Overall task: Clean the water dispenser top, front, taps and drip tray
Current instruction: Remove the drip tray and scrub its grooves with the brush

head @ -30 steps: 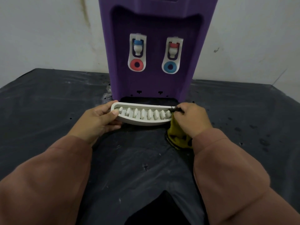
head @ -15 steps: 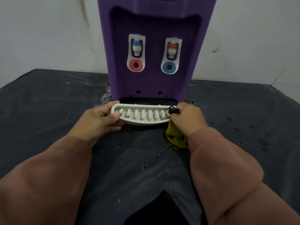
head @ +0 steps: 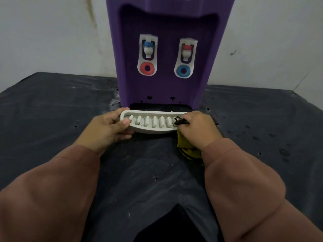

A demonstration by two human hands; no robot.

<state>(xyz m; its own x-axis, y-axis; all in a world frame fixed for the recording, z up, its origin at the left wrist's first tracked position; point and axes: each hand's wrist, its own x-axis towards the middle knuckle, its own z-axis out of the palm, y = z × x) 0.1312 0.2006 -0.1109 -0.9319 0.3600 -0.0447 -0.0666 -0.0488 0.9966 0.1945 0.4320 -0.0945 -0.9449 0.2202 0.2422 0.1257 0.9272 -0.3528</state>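
Observation:
A purple water dispenser (head: pixel 166 23) stands against the wall, with a blue-capped tap (head: pixel 148 48) on the left and a red-capped tap (head: pixel 187 51) on the right. The white slotted drip tray (head: pixel 152 122) sits just in front of the dispenser's dark base slot. My left hand (head: pixel 106 130) grips the tray's left end, thumb on the rim. My right hand (head: pixel 199 130) is at the tray's right end, closed on a yellow cloth (head: pixel 185 145) with a black string; the cloth hangs below the hand onto the table.
The dispenser rests on a table covered in dark plastic sheeting (head: pixel 52 110) with wet spots at the right (head: pixel 279 151). A white wall (head: pixel 52 32) stands right behind. My brown sleeves fill the lower part of the view.
Both hands and the drip tray have shifted slightly toward the dispenser's base slot. The grip on the tray and the cloth is unchanged.

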